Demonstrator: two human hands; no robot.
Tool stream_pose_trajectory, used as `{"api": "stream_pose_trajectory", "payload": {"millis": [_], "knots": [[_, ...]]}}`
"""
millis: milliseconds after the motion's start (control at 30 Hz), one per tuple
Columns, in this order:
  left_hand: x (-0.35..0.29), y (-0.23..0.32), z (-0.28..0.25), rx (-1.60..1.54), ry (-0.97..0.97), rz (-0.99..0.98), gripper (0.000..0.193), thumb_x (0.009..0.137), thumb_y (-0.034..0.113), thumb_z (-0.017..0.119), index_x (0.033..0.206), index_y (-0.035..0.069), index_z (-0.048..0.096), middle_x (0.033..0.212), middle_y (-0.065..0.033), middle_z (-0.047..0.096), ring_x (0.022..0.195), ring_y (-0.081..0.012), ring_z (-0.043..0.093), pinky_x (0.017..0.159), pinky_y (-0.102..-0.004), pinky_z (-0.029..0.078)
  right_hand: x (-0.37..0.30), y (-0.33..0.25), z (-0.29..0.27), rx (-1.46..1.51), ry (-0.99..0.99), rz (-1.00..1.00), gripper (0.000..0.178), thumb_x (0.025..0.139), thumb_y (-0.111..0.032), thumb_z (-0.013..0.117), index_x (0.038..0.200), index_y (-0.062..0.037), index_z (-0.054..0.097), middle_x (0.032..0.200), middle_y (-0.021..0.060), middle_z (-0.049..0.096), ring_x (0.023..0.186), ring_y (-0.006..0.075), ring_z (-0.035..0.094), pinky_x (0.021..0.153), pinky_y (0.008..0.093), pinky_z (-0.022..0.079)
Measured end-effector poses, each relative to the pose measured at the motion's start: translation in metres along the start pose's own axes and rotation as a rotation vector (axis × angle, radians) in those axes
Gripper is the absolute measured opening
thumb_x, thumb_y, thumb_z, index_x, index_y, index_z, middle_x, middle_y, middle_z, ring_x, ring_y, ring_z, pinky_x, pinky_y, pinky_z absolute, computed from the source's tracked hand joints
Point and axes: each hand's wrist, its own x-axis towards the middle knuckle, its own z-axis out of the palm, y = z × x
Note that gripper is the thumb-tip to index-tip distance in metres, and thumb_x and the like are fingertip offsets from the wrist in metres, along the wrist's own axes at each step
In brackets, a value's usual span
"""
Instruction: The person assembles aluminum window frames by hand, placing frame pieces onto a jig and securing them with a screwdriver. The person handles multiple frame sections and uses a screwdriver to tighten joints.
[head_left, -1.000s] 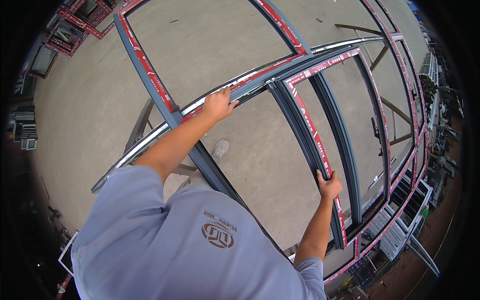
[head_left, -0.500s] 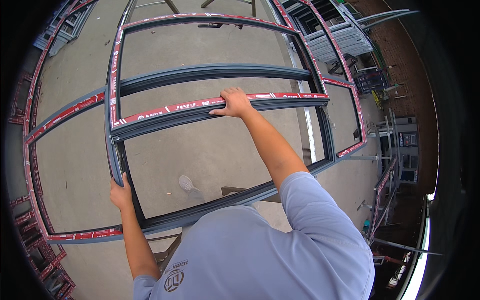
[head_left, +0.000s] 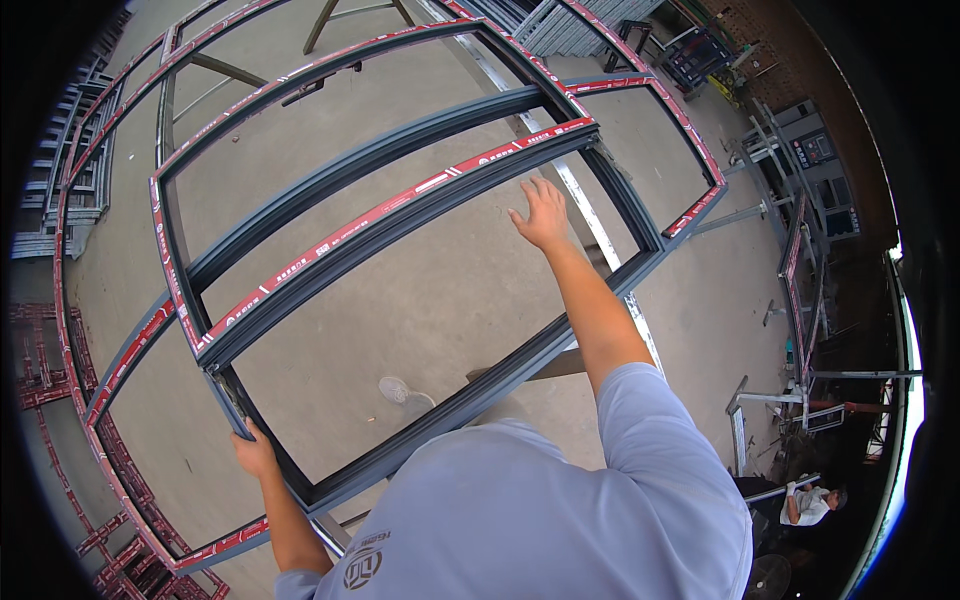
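A large grey window frame (head_left: 500,382) with red protective tape spreads out in front of me, lying flat above the floor. On it rests a smaller window sash (head_left: 470,190), its sides also red-taped. A grey crossbar (head_left: 370,152) of the large frame runs under the sash. My left hand (head_left: 256,450) is closed round the left upright of the frame's near opening, close below the sash corner. My right hand (head_left: 545,213) hovers over that opening, fingers apart, holding nothing, just nearer to me than the sash rail. A dark handle (head_left: 320,86) sits at the sash's far rail.
Trestle legs (head_left: 322,25) show beyond the frame. Red-taped frames (head_left: 40,350) and stacked metal profiles (head_left: 65,190) lie at left. Machines with control panels (head_left: 815,150) line the right side. Another person (head_left: 806,503) holds a long bar at lower right, near a fan (head_left: 768,576).
My right hand has let go of the sash's near rail and moved right. My left hand still grips the frame upright. The view has turned, so the frames now slant up to the right.
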Motion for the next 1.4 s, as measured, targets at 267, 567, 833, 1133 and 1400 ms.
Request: {"api": "stream_pose_trajectory", "payload": {"millis": [267,567,833,1133,1400], "knots": [[-0.029,0.021,0.005,0.113,0.099,0.09,0.075,0.092,0.046,0.07,0.137,-0.01,0.05,0.136,-0.0324,0.057,0.125,-0.0479,0.056,0.102,-0.054,0.046,-0.061,0.208,-0.034,0.008,-0.063,0.708,0.069,0.089,-0.055,0.067,0.141,-0.011,0.061,0.144,0.0146,0.056,0.138,0.0344,0.047,0.114,0.0485,0.037],[-0.158,0.208,-0.05,-0.007,-0.08,0.326,0.084,0.089,0.03,0.075,0.154,-0.004,0.036,0.154,-0.0329,0.039,0.142,-0.048,0.038,0.118,-0.0543,0.033,-0.036,0.339,-0.011,0.231,-0.078,0.886,0.089,0.091,-0.074,0.054,0.146,-0.004,0.056,0.149,0.0214,0.053,0.141,0.0385,0.046,0.117,0.0506,0.036],[-0.16,0.448,-0.071,-0.112,-0.083,0.923,0.083,0.088,0.025,0.077,0.154,-0.003,0.036,0.154,-0.0292,0.04,0.142,-0.0468,0.039,0.12,-0.0542,0.03,0.024,0.401,0.027,0.658,-0.385,1.004,0.095,0.088,-0.081,0.053,0.136,0.0001,0.065,0.142,0.0261,0.06,0.134,0.0383,0.056,0.113,0.0457,0.042],[-0.141,0.731,0.004,-0.07,-0.187,1.041,0.077,0.076,0.051,0.085,0.126,-0.001,0.058,0.116,-0.0224,0.067,0.11,-0.0399,0.064,0.098,-0.0488,0.05,0.026,0.416,0.027,0.998,-0.519,0.972,0.097,0.078,-0.069,0.076,0.144,-0.0003,0.058,0.147,0.0251,0.056,0.14,0.0378,0.051,0.117,0.0447,0.037],[-0.143,0.757,-0.007,0.06,-0.245,1.023,0.067,0.073,0.062,0.083,0.093,0.002,0.061,0.09,-0.0205,0.072,0.087,-0.0394,0.071,0.076,-0.0463,0.056,0.033,0.424,0.033,0.902,-0.662,0.973,0.095,0.076,-0.059,0.083,0.149,-0.0058,0.054,0.152,0.0202,0.052,0.145,0.0346,0.045,0.12,0.0477,0.031]]}}
